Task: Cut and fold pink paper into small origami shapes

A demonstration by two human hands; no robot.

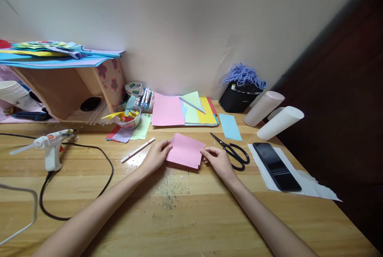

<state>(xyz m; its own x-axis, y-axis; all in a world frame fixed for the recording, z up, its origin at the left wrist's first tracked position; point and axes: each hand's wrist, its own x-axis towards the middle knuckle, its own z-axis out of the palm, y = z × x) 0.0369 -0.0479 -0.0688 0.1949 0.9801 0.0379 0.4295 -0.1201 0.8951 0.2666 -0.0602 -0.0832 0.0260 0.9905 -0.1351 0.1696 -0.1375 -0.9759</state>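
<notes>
Two or more overlapping pink paper pieces (186, 150) are held between my hands above the wooden table (191, 217). My left hand (156, 154) pinches their left edge, and my right hand (218, 161) pinches the right edge. Black-handled scissors (231, 151) lie open just beyond my right hand. To the left of my left hand rests a white pen (137, 150). A larger pink sheet (168, 109) lies behind, beside green and yellow sheets (208, 111). A light blue paper strip (230, 126) is at the back right.
A glue gun (52, 147) with a black cord stands at left, before an open box (110, 79). A bowl of scraps (131, 117) sits near markers. At right are a phone (277, 166), white rolls (280, 122) and a black holder (239, 98) with purple yarn.
</notes>
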